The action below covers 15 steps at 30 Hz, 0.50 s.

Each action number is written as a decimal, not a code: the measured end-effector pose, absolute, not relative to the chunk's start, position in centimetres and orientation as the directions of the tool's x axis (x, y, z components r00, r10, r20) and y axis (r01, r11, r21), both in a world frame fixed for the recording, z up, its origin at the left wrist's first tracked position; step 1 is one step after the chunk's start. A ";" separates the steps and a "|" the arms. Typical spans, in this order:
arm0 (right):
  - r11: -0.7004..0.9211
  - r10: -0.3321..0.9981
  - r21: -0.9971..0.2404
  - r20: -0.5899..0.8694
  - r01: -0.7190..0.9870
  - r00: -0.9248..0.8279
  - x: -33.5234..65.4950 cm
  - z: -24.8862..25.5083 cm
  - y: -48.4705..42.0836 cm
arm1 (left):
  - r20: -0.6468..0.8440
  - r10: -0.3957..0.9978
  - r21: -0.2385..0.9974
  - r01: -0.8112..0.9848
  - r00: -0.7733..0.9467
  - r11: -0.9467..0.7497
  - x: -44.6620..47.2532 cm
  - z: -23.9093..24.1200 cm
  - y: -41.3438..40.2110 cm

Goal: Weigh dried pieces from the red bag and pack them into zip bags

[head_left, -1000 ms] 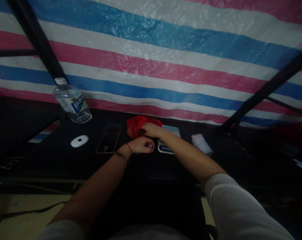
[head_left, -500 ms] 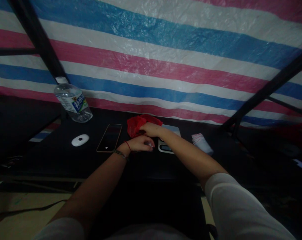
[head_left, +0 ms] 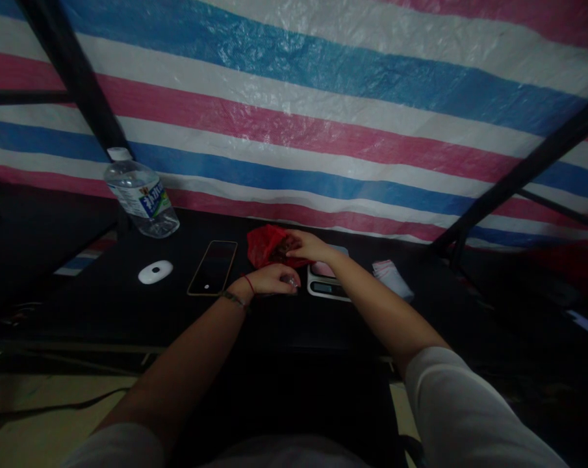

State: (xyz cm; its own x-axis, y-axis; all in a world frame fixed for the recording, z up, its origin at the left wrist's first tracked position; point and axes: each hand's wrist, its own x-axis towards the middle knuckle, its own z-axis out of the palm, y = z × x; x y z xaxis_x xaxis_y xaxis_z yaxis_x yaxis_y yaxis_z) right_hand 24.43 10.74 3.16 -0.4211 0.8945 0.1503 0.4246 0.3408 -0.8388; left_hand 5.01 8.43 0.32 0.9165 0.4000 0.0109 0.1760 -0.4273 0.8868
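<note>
Left hand (head_left: 271,280) curled round a small clear object (head_left: 290,281), loose fingers could drop it; right hand (head_left: 309,247) at red bag's (head_left: 261,246) mouth, fingers bent over dark contents (head_left: 282,250), too dim to tell if gripping any. Bag sits beyond left hand, left of scale (head_left: 317,290); snagged rim could spill contents, low right forearm could bump scale, left wrist could nudge phone (head_left: 213,266)

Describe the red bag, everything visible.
The red bag looks like thin, crinkled plastic. It sits crumpled on the black table, mouth open, dark, indistinct contents showing. The right hand is at the opening. The left hand is just in front, contact unclear; a scale lies to its right.
</note>
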 end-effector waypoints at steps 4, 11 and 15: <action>0.285 0.912 -0.920 0.173 0.269 -0.372 25.8 2.9 10.0 | -0.002 0.405 0.881 0.193 0.914 -0.431 5.1 0.4 8.4; 0.348 0.930 -0.909 0.304 0.231 -0.205 27.6 2.7 8.5 | 0.025 0.398 0.868 0.177 0.917 -0.463 5.2 0.5 8.3; 0.359 0.933 -0.880 0.329 0.311 -0.145 29.1 3.1 7.4 | 0.023 0.396 0.852 0.189 0.918 -0.489 5.3 0.4 8.3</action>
